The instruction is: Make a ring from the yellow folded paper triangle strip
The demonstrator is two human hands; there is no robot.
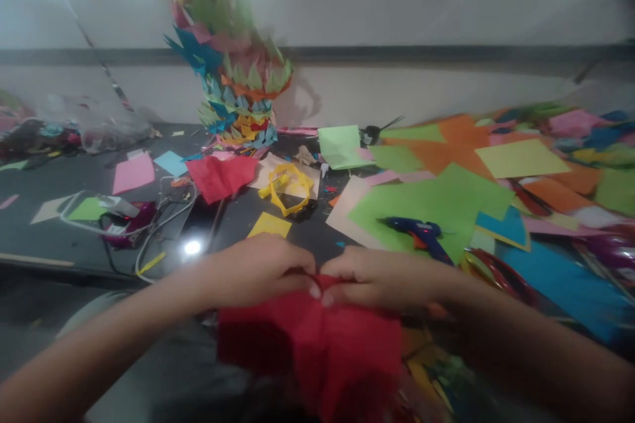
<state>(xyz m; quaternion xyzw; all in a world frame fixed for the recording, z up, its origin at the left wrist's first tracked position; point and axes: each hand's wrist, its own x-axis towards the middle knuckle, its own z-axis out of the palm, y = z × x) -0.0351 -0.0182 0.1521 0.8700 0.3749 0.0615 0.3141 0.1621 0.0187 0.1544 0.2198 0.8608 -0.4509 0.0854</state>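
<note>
Both hands pinch the top edge of a creased red paper sheet, which hangs down in front of the table. My left hand is closed on it, thumb towards the middle. Right beside it, my right hand grips the same edge, thumbs nearly touching. A yellow paper square lies just beyond the left hand. Farther back is a yellow paper ring with pointed edges. Another crumpled red paper lies to its left. A blue glue gun rests on green paper to the right.
A tall tower of colourful folded paper stands against the wall. On the left, a purple power strip trails a white cable. Orange paper and blue paper sheets overlap on the right. Clear plastic sits at back left.
</note>
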